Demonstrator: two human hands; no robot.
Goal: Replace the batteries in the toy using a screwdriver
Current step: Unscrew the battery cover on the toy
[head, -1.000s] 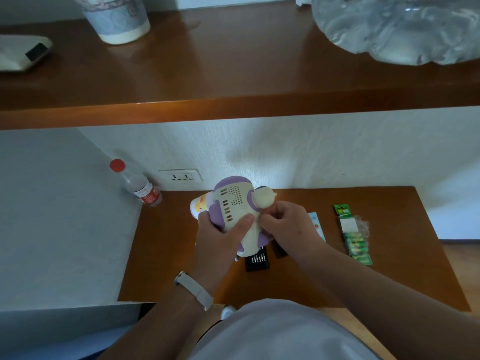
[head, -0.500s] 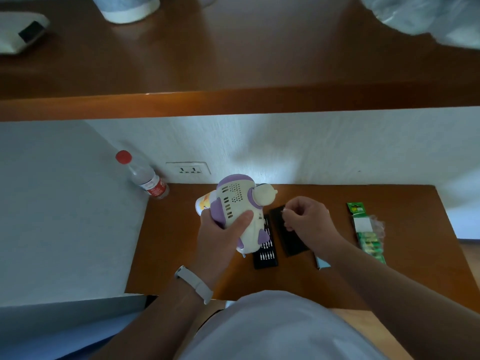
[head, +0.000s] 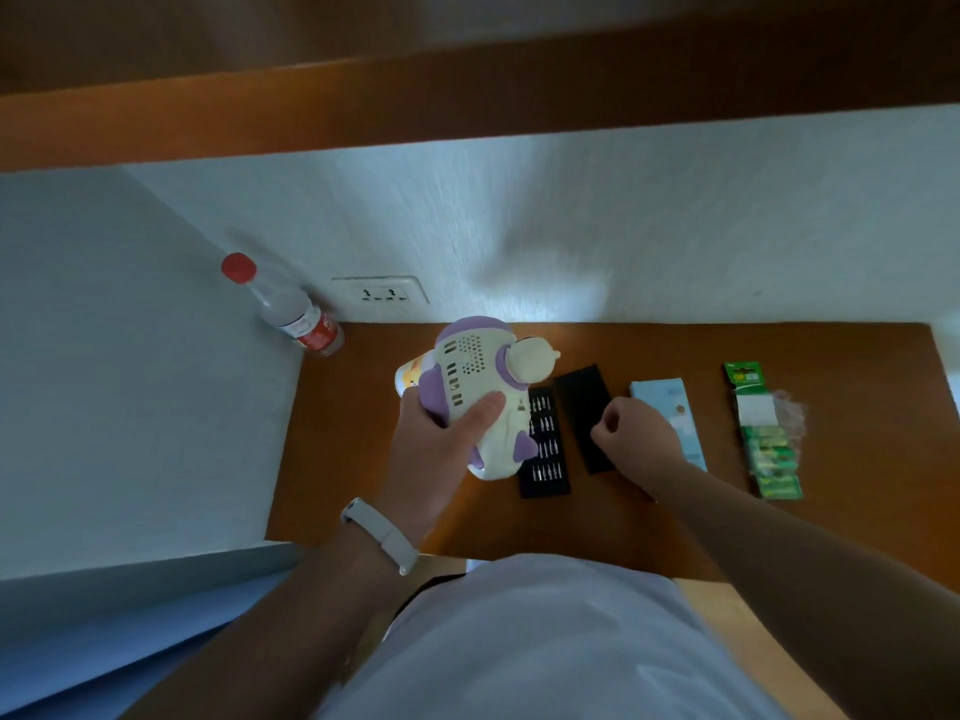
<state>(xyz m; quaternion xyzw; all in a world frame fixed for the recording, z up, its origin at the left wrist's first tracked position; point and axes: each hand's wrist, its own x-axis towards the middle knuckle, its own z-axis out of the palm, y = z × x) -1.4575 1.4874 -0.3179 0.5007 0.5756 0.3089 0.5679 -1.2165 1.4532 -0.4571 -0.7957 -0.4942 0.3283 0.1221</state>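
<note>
Above the left half of the brown table (head: 779,527), the left hand (head: 441,454) grips the toy (head: 480,387) clear of the surface, with the fingers wrapped round its body and the thumb laid flat across the back panel. The right hand (head: 636,439) hovers over the black lid (head: 584,402) just beside it. Its fingers are curled tight and the thumb meets the forefinger; whether anything tiny is pinched there is too small to tell.

The step in hand looks like the screw work on the battery cover. It would go best with the toy's back turned squarely up and braced, and any loose screw parked on the flat lid rather than on bare wood, where it could roll. A bit should be matched to the screw head before any pressure goes on.

The toy is smooth, hard cream plastic with rounded lilac lugs, a grille of fine holes and slots, and a bulbous knob on one side. It is slippery, so the wrapped grip suits it. The bit tray (head: 545,475) is matte black and holds rows of slim metal bits. A flat pale-blue card box (head: 670,407) lies between the lid and the green battery pack (head: 766,444), which has a crinkled clear blister.
</note>
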